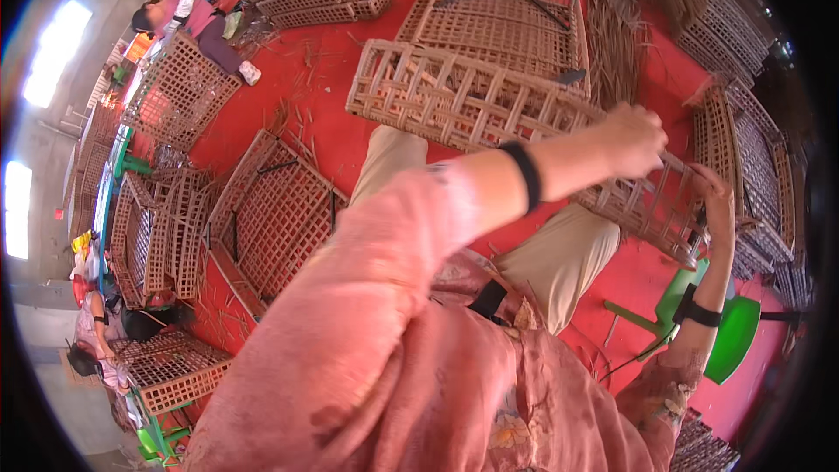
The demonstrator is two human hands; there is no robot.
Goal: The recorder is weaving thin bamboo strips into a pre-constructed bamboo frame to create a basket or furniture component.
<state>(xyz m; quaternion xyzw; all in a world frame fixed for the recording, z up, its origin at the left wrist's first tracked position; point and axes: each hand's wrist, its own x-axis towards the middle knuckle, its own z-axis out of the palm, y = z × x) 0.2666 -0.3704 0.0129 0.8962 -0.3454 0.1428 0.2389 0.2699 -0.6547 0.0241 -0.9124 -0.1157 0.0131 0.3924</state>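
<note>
– left hand (635, 140), right of centre in the frame, fingers curled in at the long brown lattice panel of woven strips (489, 109)!
– gripping anything?
– it's blurred, i can't tell.
– and the right hand (713, 183)?
– fingers bent, partly open, at the panel's right end; can't tell if they've got hold.
– the panel itself?
– slanting from upper centre down to the right, by two beige-trousered legs (559, 258). green plastic seat (734, 341), lower right!
</note>
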